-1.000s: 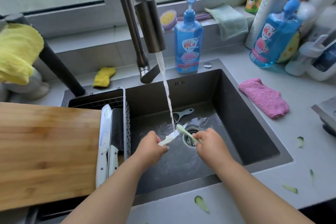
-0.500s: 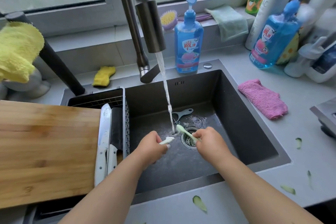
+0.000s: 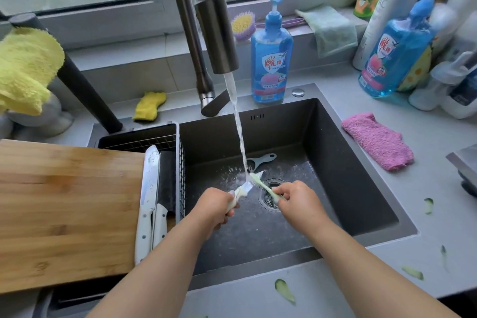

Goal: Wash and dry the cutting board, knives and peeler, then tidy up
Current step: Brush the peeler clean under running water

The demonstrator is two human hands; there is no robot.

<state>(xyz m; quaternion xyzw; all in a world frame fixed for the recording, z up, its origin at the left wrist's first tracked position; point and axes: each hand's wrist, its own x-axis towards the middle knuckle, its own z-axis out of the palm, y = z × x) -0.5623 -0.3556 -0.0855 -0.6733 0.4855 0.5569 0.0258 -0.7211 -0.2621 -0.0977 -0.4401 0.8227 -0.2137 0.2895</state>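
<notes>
Over the dark sink (image 3: 361, 188), my left hand (image 3: 214, 205) grips a small knife (image 3: 241, 190) by its pale handle, blade under the running water. My right hand (image 3: 300, 202) holds a pale green brush (image 3: 263, 184) whose head lies against the blade. A grey-blue peeler (image 3: 260, 160) lies on the sink floor behind the stream. Two white-handled knives (image 3: 149, 201) rest in the drain basket (image 3: 178, 162) at the sink's left. The wooden cutting board (image 3: 64, 209) lies flat to the left.
The tap (image 3: 216, 33) pours water near the drain (image 3: 269, 195). A pink cloth (image 3: 376, 141) lies right of the sink, a yellow sponge (image 3: 149, 106) behind it, soap bottles (image 3: 271, 57) at the back. Green peel scraps (image 3: 285, 290) dot the counter.
Both hands have shifted slightly while the brush moves along the blade under the water. The knife blade now points more up into the stream.
</notes>
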